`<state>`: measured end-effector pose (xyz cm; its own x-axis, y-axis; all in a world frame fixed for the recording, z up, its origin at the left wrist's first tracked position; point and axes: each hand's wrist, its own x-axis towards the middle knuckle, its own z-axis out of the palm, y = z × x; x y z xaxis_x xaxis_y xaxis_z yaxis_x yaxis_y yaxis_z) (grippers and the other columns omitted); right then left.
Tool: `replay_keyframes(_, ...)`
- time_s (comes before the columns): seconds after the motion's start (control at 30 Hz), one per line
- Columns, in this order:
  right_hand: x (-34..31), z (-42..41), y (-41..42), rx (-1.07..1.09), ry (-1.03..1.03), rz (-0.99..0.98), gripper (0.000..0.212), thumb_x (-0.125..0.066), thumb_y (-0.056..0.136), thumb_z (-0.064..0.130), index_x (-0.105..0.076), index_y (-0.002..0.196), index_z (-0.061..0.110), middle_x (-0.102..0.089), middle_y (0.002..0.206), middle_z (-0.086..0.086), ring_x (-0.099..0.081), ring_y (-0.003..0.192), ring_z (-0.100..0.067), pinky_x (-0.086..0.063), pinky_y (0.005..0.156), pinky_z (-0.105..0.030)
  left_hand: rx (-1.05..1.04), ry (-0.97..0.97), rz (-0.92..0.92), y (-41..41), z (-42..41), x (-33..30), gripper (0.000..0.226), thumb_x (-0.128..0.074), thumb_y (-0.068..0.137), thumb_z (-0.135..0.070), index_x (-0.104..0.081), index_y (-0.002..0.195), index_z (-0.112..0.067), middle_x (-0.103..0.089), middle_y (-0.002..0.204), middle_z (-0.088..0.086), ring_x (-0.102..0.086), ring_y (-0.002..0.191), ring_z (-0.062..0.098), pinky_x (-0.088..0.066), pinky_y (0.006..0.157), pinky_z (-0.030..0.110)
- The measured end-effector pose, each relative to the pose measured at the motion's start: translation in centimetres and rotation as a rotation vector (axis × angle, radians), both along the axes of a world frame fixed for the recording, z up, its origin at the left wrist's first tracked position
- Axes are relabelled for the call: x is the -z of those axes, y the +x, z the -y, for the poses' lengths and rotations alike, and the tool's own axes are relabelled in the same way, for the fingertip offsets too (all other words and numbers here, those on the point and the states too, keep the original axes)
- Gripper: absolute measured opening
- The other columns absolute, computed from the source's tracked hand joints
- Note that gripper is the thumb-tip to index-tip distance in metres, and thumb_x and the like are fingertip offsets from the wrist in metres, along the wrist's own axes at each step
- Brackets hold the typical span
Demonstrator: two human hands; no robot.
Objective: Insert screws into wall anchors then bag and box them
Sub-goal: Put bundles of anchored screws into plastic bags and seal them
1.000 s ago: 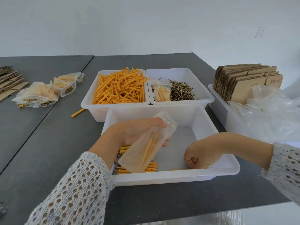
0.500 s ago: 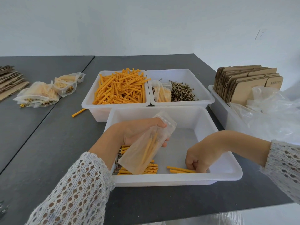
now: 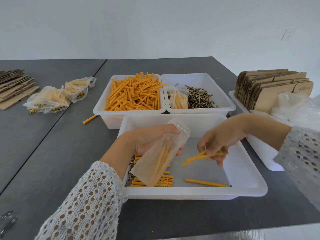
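Observation:
My left hand (image 3: 149,139) holds a clear plastic bag (image 3: 156,160) with a few orange anchors inside, tilted over the near white tray (image 3: 245,191). To its right, my right hand (image 3: 220,141) pinches one or two orange anchors (image 3: 199,157) lifted above the tray floor, tips pointing towards the bag. A row of assembled anchors with screws (image 3: 162,181) lies under the bag at the tray's left. One single anchor (image 3: 206,182) lies near the tray's front wall.
Behind stand a tray of loose orange anchors (image 3: 133,94) and a tray of screws (image 3: 199,99) with a filled bag in it. Flat cardboard boxes (image 3: 270,89) and empty bags (image 3: 301,110) sit at right. Filled bags (image 3: 52,99) and cardboard lie at left. A stray anchor (image 3: 89,119) lies on the table.
My right hand has lifted from the tray's front right corner, holding anchors, and moved up and left towards the bag. One anchor stays on the tray floor. The left hand barely moved.

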<state>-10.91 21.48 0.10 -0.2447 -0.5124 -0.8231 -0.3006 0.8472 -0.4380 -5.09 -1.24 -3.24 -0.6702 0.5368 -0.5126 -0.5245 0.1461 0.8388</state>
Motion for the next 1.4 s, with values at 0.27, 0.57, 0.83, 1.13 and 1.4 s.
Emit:
replay_keyframes(0.27,-6.2,-0.7,-3.0,0.037,0.033,-0.522,0.026,-0.042,0.103,0.010,-0.062,0.087,0.014,-0.053,0.071,-0.001,-0.055,0.060,-0.009,-0.045,0.060,-0.020,-0.001,0.027,-0.031,0.0,-0.2,0.0,0.047,-0.058,0.081,-0.034,-0.057,0.119,-0.006,-0.065,0.097,0.010,-0.064,0.090,0.023,-0.052,0.079,0.034)
replay_keyframes(0.57,-6.0,3.1,-0.8,-0.164,-0.089,-0.658,0.022,-0.047,0.101,0.014,-0.066,0.091,0.019,-0.058,0.079,-0.001,-0.053,0.073,-0.014,-0.047,0.076,-0.032,0.038,0.072,-0.015,0.3,-0.6,-0.4,0.043,-0.057,0.080,-0.029,-0.058,0.118,-0.008,-0.066,0.101,0.013,-0.068,0.089,0.022,-0.057,0.075,0.029)
replay_keyframes(0.83,-4.5,3.2,1.1,-0.080,-0.569,-0.226,0.028,-0.044,0.102,0.001,-0.065,0.121,0.005,-0.070,0.115,-0.013,-0.065,0.112,-0.026,-0.049,0.101,-0.036,0.029,0.175,-0.010,0.8,-0.9,-0.9,0.038,-0.055,0.084,-0.025,-0.058,0.115,-0.004,-0.064,0.091,0.011,-0.066,0.082,0.019,-0.057,0.065,0.029)
replay_keyframes(1.13,-0.7,0.1,4.3,0.102,0.052,-0.355,0.016,-0.051,0.100,0.019,-0.066,0.104,0.014,-0.073,0.103,-0.003,-0.068,0.091,-0.015,-0.054,0.086,-0.029,-0.057,0.054,-0.085,0.3,-0.4,-0.3,0.032,-0.049,0.097,-0.031,-0.056,0.116,-0.007,-0.063,0.094,0.010,-0.062,0.087,0.020,-0.055,0.073,0.029)
replay_keyframes(1.4,2.5,-0.2,8.0,-0.175,0.162,-0.333,0.026,-0.043,0.102,0.025,-0.061,0.119,0.027,-0.055,0.103,0.017,-0.051,0.094,-0.009,-0.037,0.075,-0.017,-0.123,0.082,-0.051,-0.1,-0.2,0.0,0.031,-0.049,0.098,-0.031,-0.056,0.117,-0.008,-0.065,0.089,0.009,-0.065,0.081,0.018,-0.057,0.070,0.028)
